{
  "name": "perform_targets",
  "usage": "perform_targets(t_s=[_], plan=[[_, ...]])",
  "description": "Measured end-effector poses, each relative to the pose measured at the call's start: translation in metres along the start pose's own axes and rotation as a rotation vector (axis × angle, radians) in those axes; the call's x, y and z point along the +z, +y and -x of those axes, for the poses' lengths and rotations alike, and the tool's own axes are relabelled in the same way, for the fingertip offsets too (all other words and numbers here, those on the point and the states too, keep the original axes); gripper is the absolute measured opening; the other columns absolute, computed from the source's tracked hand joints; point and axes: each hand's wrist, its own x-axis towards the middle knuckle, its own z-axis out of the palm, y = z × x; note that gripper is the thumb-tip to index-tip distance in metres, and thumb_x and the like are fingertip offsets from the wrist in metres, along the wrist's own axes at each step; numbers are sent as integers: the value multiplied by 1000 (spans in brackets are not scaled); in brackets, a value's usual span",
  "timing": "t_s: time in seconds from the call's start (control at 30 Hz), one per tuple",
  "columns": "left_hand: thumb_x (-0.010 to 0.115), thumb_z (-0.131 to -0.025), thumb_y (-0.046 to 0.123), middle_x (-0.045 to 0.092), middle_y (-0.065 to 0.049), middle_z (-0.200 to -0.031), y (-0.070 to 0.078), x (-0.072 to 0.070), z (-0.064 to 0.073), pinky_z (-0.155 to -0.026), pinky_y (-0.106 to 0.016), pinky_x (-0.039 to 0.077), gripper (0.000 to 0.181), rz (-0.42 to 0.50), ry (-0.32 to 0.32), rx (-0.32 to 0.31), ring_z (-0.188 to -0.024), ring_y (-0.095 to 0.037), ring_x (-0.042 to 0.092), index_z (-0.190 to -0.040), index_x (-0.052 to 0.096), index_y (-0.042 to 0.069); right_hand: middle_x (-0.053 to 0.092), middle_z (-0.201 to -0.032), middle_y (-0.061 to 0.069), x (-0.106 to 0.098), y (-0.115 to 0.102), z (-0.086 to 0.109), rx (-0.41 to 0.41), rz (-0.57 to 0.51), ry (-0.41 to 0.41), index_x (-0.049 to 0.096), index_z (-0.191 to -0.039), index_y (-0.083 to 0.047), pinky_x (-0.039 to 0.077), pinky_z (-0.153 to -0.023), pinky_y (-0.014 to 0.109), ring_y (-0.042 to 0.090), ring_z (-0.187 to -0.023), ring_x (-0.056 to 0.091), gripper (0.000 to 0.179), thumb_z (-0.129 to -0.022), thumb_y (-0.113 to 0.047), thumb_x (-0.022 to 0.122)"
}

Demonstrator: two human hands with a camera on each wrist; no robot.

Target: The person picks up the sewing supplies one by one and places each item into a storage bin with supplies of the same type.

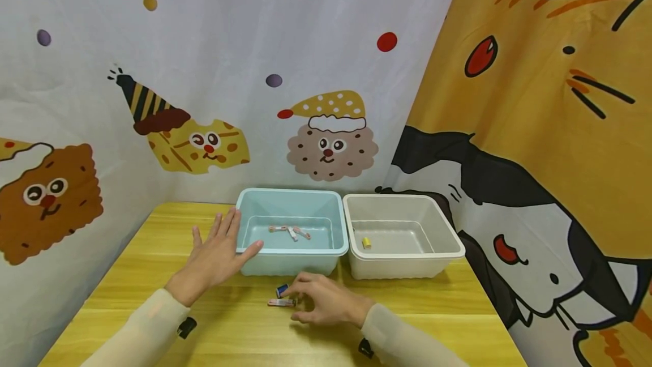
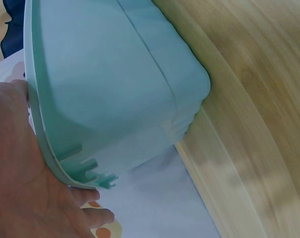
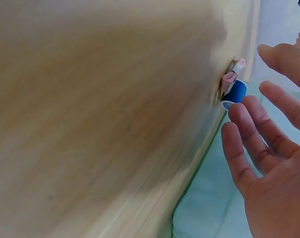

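Note:
My left hand (image 1: 216, 256) rests at the left rim of the light-blue bin (image 1: 292, 252), fingers extended along its outside and thumb over the front corner. In the left wrist view, the hand lies against the bin's rim. Over the table in front of the bins, my right hand (image 1: 331, 301) hovers with loosely bent fingers. Just by its fingertips lie a blue thread spool (image 1: 282, 290) and a slim pink-and-silver piece (image 1: 281, 302) that looks like a nail clipper. The right wrist view shows the fingers spread near the blue spool (image 3: 235, 93), nothing held.
Several similar pink-and-white pieces (image 1: 292, 233) lie inside the blue bin. Touching it on the right stands a whitish bin (image 1: 402, 265) with a yellow spool (image 1: 367, 242) in it. Both stand on a wooden table (image 1: 239, 333), with a cartoon-printed cloth (image 1: 305, 27) behind.

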Motion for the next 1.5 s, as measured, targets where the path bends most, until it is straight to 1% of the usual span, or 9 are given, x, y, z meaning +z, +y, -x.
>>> perform_targets(t_s=[0.23, 0.4, 0.57, 0.73, 0.8, 1.0, 1.17, 1.3, 1.5], plan=[[45, -112, 86, 11, -23, -196, 0, 0, 0, -129, -99, 3, 117, -4, 5, -2, -180, -58, 13, -185, 17, -2, 76, -136, -5, 4, 3, -5, 4, 26, -24, 76, -154, -27, 54, -93, 8, -1, -108, 72, 50, -107, -38, 88], [47, -113, 83, 11, -24, -196, 0, 1, 0, -129, -99, 2, 115, -1, 4, 0, -180, -59, 13, -185, 17, -2, 76, -134, -7, 7, 7, -7, -14, 61, -42, 76, -155, -29, 53, -90, 8, -2, -104, 69, 52, -107, -43, 88], [50, -114, 80, 11, -24, -196, 0, 1, -1, -129, -99, 1, 113, 6, 2, -3, -180, -59, 12, -185, 17, -2, 77, -130, -8, 10, 11, -10, -35, 75, -48, 76, -154, -29, 52, -90, 7, -3, -103, 67, 50, -108, -43, 87], [45, -112, 85, 11, -24, -196, 0, 1, -1, -129, -99, 1, 117, -2, 4, -4, -180, -59, 13, -185, 18, -2, 76, -121, -9, 12, 13, -14, -57, 69, -37, 78, -151, -26, 49, -86, 4, -2, -97, 67, 44, -109, -37, 86], [45, -112, 85, 11, -24, -196, 0, 1, -1, -129, -99, 2, 117, -1, 4, -4, -180, -59, 13, -185, 18, -2, 76, -118, -8, 12, 13, -16, -64, 61, -35, 79, -149, -24, 49, -84, 3, -2, -94, 67, 41, -110, -33, 85], [45, -113, 85, 10, -24, -196, 0, 0, -1, -130, -99, 2, 117, 1, 0, -6, -180, -59, 12, -185, 16, -2, 79, -114, -7, 15, 11, -20, -81, 59, -8, 83, -143, -20, 52, -84, 1, -8, -93, 68, 33, -111, -22, 84], [44, -112, 87, 10, -23, -196, 1, -1, 0, -130, -99, 0, 119, 11, -2, -5, -180, -58, 12, -186, 16, -2, 81, -118, -6, 18, 11, -21, -73, 60, 4, 86, -136, -18, 52, -83, 0, -12, -94, 67, 25, -111, -20, 83], [44, -112, 86, 10, -23, -197, 1, -1, 0, -129, -99, 0, 118, 10, -4, -5, -180, -58, 12, -186, 16, -2, 80, -116, -6, 19, 12, -21, -77, 57, 4, 88, -132, -17, 51, -81, -1, -13, -92, 65, 21, -112, -20, 83], [51, -114, 78, 10, -23, -196, 1, -1, 0, -129, -99, -1, 113, 16, -1, -4, -180, -58, 11, -186, 16, -2, 79, -114, -8, 18, 12, -21, -70, 61, 3, 89, -128, -19, 51, -80, -1, -14, -91, 63, 18, -111, -20, 83]])
